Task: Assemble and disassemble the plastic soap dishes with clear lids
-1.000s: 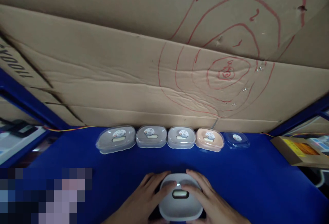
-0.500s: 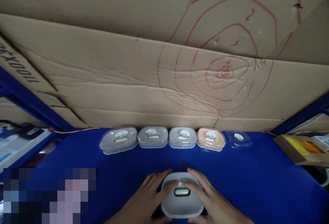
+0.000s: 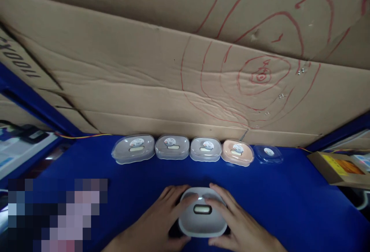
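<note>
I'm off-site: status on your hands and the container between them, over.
Left hand and right hand gripping opposite sides of grey container. Whether lifted, unclear. Four clear-covered containers beyond, apart from it.

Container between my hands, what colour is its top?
The container is light grey on top, apart from its pale oblong part; seen in the head view.

The nearest container [image 3: 202,227] is plain pale grey, its handle bar [image 3: 202,209] creamy white; the tabletop [image 3: 144,180] is deep blue; three containers [image 3: 172,154] are lilac-grey, a fourth container [image 3: 237,158] peach, their labels [image 3: 208,145] white; the end lid [image 3: 268,159] is transparent; the brown cardboard [image 3: 115,70] bears red concentric rings [image 3: 261,77] and black lettering [image 3: 19,57]; the brown carton [image 3: 326,169] shows yellow and orange.
</note>
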Tool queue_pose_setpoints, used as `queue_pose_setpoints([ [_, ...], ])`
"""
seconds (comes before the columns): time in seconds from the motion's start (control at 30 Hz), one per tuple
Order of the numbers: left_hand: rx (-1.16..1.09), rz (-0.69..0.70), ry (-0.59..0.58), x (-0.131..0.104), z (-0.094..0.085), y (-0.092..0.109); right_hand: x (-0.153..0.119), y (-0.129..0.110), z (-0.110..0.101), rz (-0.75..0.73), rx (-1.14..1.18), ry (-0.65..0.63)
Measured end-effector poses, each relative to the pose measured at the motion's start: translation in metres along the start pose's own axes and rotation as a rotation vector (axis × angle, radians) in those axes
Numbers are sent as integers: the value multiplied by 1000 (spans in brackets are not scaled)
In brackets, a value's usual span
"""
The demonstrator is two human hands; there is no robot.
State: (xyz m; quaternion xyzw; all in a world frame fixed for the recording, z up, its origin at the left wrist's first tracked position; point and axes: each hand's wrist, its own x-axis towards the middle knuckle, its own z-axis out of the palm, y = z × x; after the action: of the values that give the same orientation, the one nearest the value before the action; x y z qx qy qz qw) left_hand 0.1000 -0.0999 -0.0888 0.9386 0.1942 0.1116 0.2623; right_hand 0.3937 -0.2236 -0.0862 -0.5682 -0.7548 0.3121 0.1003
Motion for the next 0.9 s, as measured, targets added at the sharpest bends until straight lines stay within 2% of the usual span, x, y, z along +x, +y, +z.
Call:
queue_pose_setpoints([
  [0.23,-18,-8,-42,1,1,3,-3,9,11,-6,8,54],
  [0.5,-39,-25,-6,2,6,0,-1,9,11,-9,-17,46],
  [0.9,25,30,-13,5,-4,2,-5,8,10,-4,-39,55],
])
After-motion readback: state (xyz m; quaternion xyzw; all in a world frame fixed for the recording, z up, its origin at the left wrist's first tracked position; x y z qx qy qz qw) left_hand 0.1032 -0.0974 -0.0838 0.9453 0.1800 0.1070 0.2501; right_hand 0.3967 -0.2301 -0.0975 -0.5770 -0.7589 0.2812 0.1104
